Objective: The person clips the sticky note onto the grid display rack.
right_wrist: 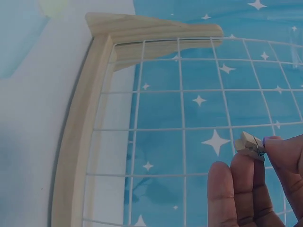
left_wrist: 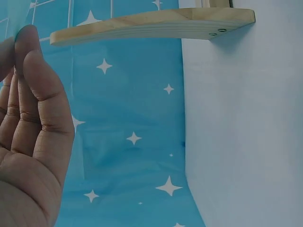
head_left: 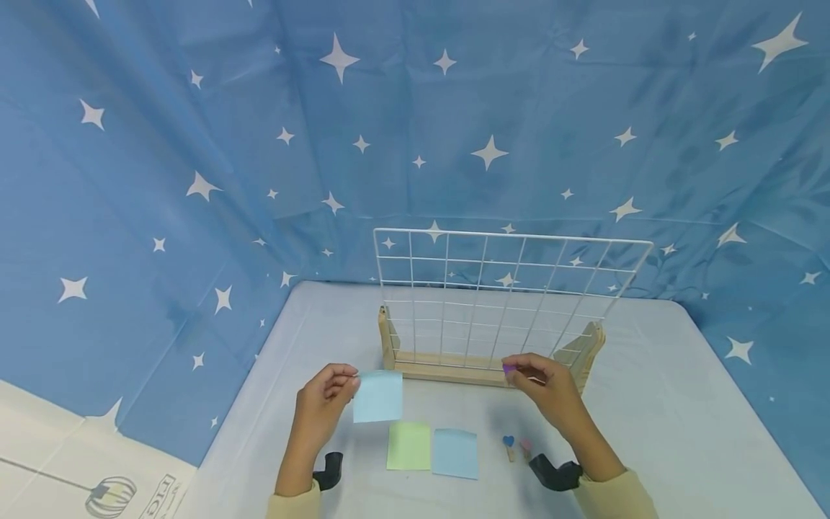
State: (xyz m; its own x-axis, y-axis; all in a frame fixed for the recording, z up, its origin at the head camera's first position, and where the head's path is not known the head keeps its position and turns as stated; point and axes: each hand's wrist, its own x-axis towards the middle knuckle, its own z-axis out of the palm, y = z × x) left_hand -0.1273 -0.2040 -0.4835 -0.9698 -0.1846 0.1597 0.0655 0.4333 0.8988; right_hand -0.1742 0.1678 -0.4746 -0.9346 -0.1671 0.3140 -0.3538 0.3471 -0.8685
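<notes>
One light-blue note [head_left: 379,398] was pinched near its upper left corner between the thumb and fingers of the left hand [head_left: 320,400], held up before the left end of the wooden base [head_left: 447,369]. Right of it, a green note [head_left: 408,447] and a second blue note [head_left: 455,453] lay side by side on the white table [head_left: 700,418], not yet taken up. Behind them rose the wire grid [head_left: 512,235]; no paper or clip appeared fastened to it, so the work looked near its start. Farther right, a blue-heart clip [head_left: 509,441] and a pink-heart clip [head_left: 526,445] lay loose, unused. Last came the right hand [head_left: 547,386], thumb and fingers closed on a purple clip [head_left: 508,368], well apart from the raised note. Its wooden end gripped no paper; whether it was squeezed open, I could not tell.
</notes>
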